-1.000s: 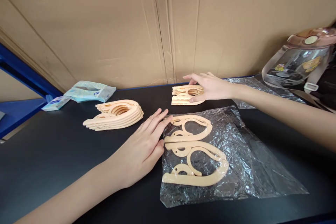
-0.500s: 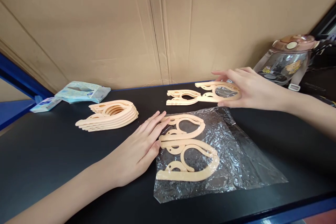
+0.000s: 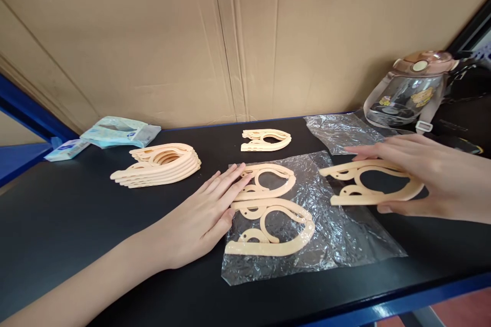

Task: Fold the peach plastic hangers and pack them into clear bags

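My right hand grips a cream folding clothes hanger by its rounded end, with thumb and fingers on opposite sides. The folded hanger is above the right part of a clear plastic bag. Inside the bag lie two more folded hangers, an upper one and a lower one, side by side. My left hand lies flat with fingers stretched out over the bag's left edge and the ends of these hangers. Further left sits a stack of several folded hangers; a smaller stack lies behind the bag.
Another clear plastic wrapper lies at the back right, beside a strapped water bottle. Blue tissue packs are at the back left. A cardboard wall rises behind the black tabletop.
My right hand has brought the hanger from beside the small back stack toward me and to the right. The back wrapper now shows. My left hand stays nearly still on the bag.
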Tool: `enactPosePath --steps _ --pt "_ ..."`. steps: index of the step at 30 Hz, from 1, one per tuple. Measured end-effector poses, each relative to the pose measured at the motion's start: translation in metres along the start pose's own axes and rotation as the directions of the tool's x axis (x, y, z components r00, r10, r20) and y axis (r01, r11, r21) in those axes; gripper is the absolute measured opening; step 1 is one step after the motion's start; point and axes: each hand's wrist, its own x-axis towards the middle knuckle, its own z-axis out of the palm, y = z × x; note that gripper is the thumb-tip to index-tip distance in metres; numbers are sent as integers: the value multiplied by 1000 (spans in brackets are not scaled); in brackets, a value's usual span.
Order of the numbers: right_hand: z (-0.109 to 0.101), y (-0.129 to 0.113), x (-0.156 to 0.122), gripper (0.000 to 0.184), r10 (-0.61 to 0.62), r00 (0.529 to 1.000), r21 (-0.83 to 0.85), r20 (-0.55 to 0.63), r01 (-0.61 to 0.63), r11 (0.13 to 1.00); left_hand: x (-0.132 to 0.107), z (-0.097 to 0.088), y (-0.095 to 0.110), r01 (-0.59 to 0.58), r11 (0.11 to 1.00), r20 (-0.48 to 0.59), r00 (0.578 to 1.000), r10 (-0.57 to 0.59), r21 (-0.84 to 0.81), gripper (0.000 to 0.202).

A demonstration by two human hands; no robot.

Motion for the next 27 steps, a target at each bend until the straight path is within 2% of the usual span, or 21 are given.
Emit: enactPosePath --steps 6,12,16,20,24,27 --pt "6 -22 14 74 -35 999 107 -24 37 994 0 1 -1 19 1000 3 1000 -19 18 52" --pt "17 -32 30 74 50 999 248 21 -54 967 1 4 -3 12 1000 -14 1000 -12 2 52" --pt "29 -39 38 75 95 995 311 0 -90 946 1 5 -3 7 1000 -23 1000 -7 9 52" --pt "39 -47 46 74 130 991 325 -13 -119 938 1 6 -3 13 1000 -19 1000 -12 27 52" --pt "41 -51 51 69 92 996 314 -11 -84 946 1 6 -4 8 999 -16 1000 -8 34 52" --pt "39 -45 48 77 67 998 293 3 -65 954 1 6 -6 4 999 -23 1000 -4 34 52"
